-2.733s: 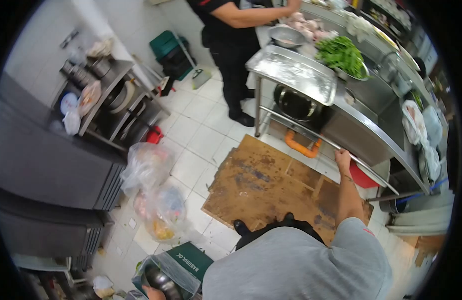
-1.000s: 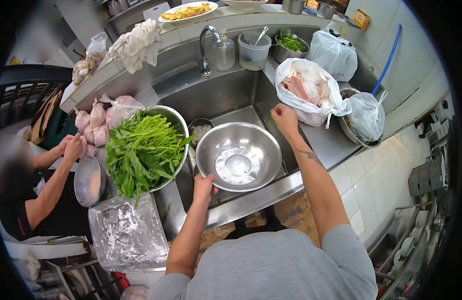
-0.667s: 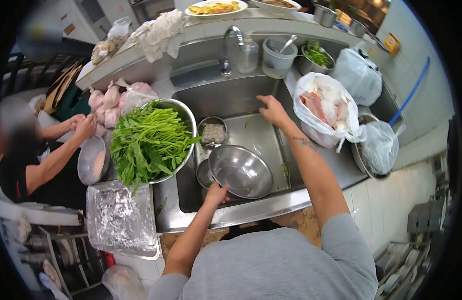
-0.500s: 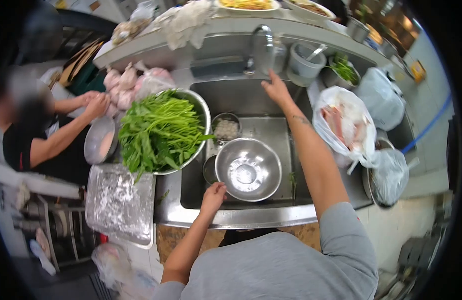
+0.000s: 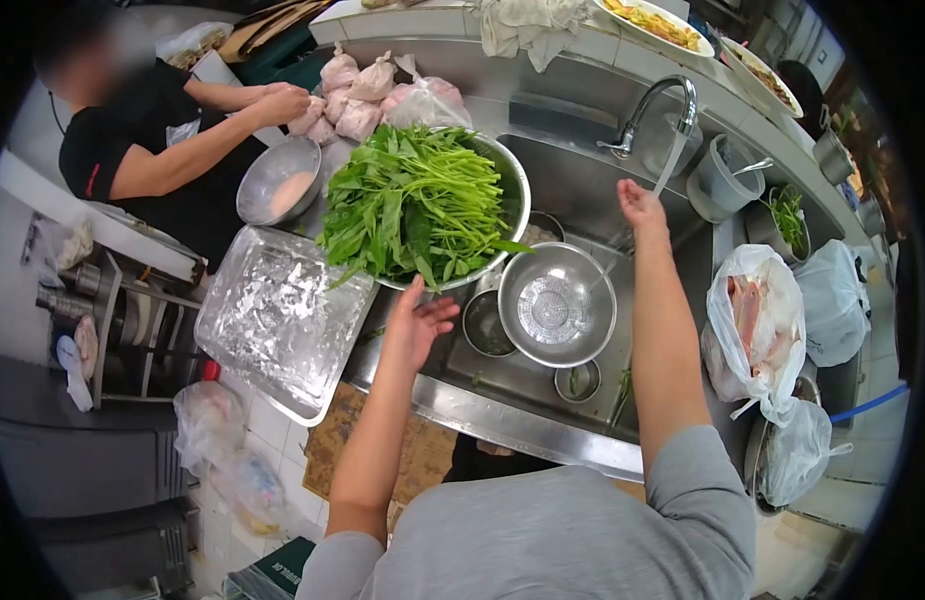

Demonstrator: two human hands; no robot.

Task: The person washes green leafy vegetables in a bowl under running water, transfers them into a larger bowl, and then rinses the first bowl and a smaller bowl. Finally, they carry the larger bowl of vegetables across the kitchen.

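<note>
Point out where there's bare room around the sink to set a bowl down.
Free: the foil-lined tray left of the sink; the sink floor behind the colander, under the right hand. Crowded: greens bowl, small bowls and bags fill the rest.

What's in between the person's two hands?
A shiny metal strainer bowl sits in the sink between the left hand and right hand, seen from the head camera.

Just past your left hand point(image 5: 419, 322) fingers it's bright green leaves point(image 5: 418, 195) heaped in a shiny silver bowl point(image 5: 521, 195), and the strainer bowl point(image 5: 558, 305) between your two hands' fingers is the same bare steel with a dotted ring of holes. Off to the right of your right hand point(image 5: 641, 205) fingers there's a whitish see-through bag point(image 5: 758, 320) showing pink, and your shirt point(image 5: 583, 540) is plain grey.
</note>
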